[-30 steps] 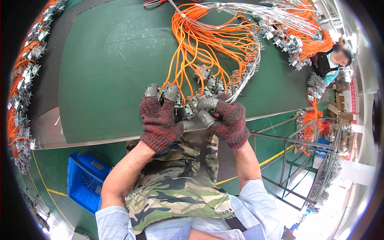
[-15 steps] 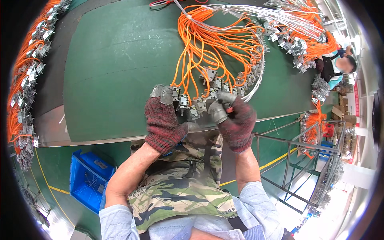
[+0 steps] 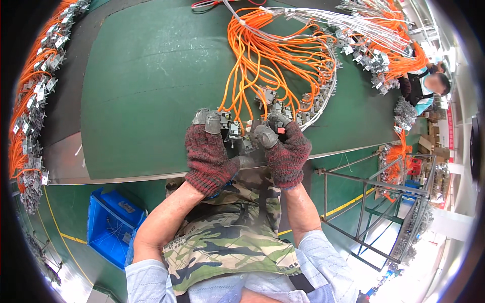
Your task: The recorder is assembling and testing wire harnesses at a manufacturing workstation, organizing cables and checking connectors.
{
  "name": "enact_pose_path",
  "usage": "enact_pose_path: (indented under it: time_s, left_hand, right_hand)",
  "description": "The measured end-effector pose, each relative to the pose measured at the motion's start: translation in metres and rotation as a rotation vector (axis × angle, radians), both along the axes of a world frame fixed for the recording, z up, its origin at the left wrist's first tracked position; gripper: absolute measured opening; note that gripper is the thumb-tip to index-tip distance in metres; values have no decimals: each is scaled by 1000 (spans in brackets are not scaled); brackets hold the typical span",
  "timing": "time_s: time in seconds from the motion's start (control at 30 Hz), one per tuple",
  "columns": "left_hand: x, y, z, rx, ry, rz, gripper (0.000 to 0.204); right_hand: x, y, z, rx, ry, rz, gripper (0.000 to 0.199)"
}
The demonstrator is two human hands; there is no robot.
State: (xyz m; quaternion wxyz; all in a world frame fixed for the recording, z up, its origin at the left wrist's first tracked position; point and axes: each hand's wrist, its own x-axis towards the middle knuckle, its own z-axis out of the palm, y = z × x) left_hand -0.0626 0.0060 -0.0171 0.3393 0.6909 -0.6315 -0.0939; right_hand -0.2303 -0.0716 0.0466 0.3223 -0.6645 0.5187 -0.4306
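My left hand (image 3: 206, 151), in a dark red and grey knit glove with grey-taped fingertips, is curled round several grey metal connectors (image 3: 233, 130) close to the table's front edge. Its thumb lies below them. Orange cables (image 3: 252, 63) run from these connectors up to a bundle tied with white wires. My right hand (image 3: 286, 154), gloved the same way, is closed at the right side of the same connectors. A small red piece (image 3: 281, 131) shows among its fingers; the rest of that thing is hidden. Further connectors (image 3: 265, 95) lie just beyond the right hand.
The green table top (image 3: 146, 76) bears cable bundles at its left (image 3: 38, 91) and far right (image 3: 374, 55). A blue bin (image 3: 113, 227) stands on the floor at left, a metal frame rack (image 3: 364, 202) at right. Another person (image 3: 424, 86) is at the far right.
My right hand has moved slightly left, closer to my left hand and in against the connectors. My left hand has hardly moved. The person at far right has shifted a little.
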Motion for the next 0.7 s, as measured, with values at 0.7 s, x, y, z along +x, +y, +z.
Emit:
enact_pose_path:
  time_s: [0.7]
  left_hand:
    - [3, 0, 1, 2, -24, 12, 145]
  right_hand:
    - [-1, 1, 9, -200, 299, 218, 40]
